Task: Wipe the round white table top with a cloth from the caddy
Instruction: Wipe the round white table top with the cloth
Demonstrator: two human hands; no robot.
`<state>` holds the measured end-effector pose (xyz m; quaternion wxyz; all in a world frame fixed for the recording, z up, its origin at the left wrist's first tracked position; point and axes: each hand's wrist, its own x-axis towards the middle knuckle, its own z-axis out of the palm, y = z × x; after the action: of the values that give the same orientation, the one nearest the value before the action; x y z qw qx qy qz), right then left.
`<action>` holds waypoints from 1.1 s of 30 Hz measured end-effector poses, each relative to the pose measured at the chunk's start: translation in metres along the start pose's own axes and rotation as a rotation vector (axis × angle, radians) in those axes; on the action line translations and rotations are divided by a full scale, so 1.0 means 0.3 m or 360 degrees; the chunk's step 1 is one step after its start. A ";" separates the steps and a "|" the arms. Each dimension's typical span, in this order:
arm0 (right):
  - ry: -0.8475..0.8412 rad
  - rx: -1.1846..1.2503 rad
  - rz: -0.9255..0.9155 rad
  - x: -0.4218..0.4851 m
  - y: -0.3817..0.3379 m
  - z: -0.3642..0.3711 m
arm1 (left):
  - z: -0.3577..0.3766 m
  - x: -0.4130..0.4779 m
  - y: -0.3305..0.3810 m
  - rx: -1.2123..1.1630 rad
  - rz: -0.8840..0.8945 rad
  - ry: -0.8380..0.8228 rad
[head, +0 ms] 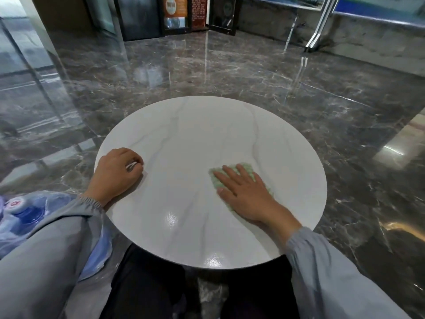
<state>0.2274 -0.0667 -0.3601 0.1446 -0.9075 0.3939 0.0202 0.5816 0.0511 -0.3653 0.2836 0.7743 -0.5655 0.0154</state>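
Under the right grip (241, 194), spread flat with straight fingers pressing, lies the one pale green textured cloth (248, 168), on the right half of the single round white veined desk (184, 134). Wiping looks under way, though how much of the top is covered I cannot tell; the left grip (117, 172), fingers curled on nothing visible, rests by the left rim, and no caddy shows.

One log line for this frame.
step: wiping | right hand: flat, pressing green cloth on table top | left hand: curled, resting near left edge | caddy: not in view
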 end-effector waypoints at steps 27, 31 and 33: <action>0.0024 -0.0180 0.0163 -0.321 0.154 0.011 | 0.040 -0.235 0.116 -0.0060 0.0215 0.0017; 0.0018 -0.0058 0.0513 -0.320 0.376 -0.041 | 0.038 -0.234 0.122 -0.0041 0.0206 0.0022; 0.0016 -0.0104 0.0500 -0.338 0.333 -0.023 | 0.039 -0.237 0.125 -0.0040 0.0200 0.0030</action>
<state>0.0851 -0.0615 -0.3627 0.1079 -0.8391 0.5308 0.0508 0.5194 0.1000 -0.3839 0.2970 0.7334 -0.6106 0.0334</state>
